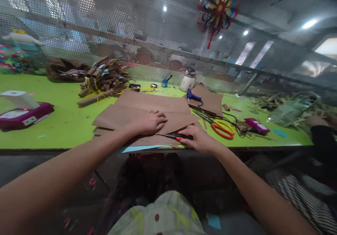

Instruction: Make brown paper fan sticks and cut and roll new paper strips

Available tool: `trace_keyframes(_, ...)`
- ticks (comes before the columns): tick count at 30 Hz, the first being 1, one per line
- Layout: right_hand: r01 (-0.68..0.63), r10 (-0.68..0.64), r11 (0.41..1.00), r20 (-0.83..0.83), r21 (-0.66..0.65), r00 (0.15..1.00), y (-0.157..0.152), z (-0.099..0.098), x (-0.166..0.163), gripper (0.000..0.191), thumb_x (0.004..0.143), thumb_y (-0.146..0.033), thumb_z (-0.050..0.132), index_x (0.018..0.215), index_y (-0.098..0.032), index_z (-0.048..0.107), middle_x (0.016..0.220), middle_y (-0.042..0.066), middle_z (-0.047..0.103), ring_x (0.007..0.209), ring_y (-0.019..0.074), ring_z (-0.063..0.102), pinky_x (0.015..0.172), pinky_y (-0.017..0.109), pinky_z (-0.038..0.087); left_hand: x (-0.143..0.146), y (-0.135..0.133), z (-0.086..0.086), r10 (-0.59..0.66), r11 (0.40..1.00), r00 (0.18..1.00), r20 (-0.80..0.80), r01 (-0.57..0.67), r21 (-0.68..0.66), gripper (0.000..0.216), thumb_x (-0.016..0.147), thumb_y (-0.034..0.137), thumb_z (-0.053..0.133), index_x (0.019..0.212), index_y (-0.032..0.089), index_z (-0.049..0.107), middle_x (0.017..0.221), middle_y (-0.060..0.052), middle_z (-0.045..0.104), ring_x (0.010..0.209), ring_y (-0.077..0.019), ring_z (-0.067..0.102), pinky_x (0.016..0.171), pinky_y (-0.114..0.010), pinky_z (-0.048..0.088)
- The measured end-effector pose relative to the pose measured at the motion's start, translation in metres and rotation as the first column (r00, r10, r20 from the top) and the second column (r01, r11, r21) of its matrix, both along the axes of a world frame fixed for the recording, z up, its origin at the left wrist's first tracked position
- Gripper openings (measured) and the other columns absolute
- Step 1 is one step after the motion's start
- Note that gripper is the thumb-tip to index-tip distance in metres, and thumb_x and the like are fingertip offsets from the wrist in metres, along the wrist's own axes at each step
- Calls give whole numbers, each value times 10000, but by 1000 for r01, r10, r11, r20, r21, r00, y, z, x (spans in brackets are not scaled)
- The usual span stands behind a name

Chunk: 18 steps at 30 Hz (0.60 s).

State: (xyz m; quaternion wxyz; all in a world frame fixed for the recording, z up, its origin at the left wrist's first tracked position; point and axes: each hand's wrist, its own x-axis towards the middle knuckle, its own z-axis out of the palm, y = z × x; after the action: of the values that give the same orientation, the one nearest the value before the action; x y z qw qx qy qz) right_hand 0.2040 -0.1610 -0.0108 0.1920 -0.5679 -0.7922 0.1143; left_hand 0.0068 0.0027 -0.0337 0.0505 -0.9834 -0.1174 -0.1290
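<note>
Sheets of brown kraft paper (155, 103) lie stacked at the front of the table. My left hand (154, 122) rests flat on the top sheet, fingers stretched out. Just to its right, my right hand (196, 136) grips a black and red utility knife (178, 136), which points left along the paper's near edge. Part of the knife is hidden by my fingers. Beneath the brown sheets a strip of light blue paper (143, 148) sticks out at the table edge. Scissors with yellow and red handles (222, 128) lie right of my right hand.
A blue glue gun (193, 95) rests on more brown paper (210, 103). Behind are a white jar (187, 80) and rolled brown paper bundles (101, 75). Purple power strips (28, 115) stand left, and another purple box (256, 125) right. A co-worker's black sleeve (322, 140) shows at far right.
</note>
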Motion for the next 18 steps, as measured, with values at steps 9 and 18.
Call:
trace_keyframes(9, 10, -10, 1000, 10, -14, 1000, -1, -5, 3, 298, 850, -297, 588, 1125, -210, 663, 1040, 110, 627, 967, 216, 571, 846, 345, 438, 0, 11, 6, -98, 991, 994, -50, 93, -91, 387, 955, 319, 325, 1197, 162, 583, 1217, -109, 578, 1125, -214, 499, 967, -348, 339)
trace_keyframes(18, 8, -10, 1000, 59, 29, 998, 1, -9, 0, 276, 873, -309, 560, 1119, -233, 658, 1021, 99, 606, 972, 218, 556, 850, 358, 426, -7, 14, -3, -70, 993, 997, -22, 68, -93, 432, 982, 319, 224, 1320, 199, 466, 1314, -89, 528, 1194, -190, 457, 993, -336, 322)
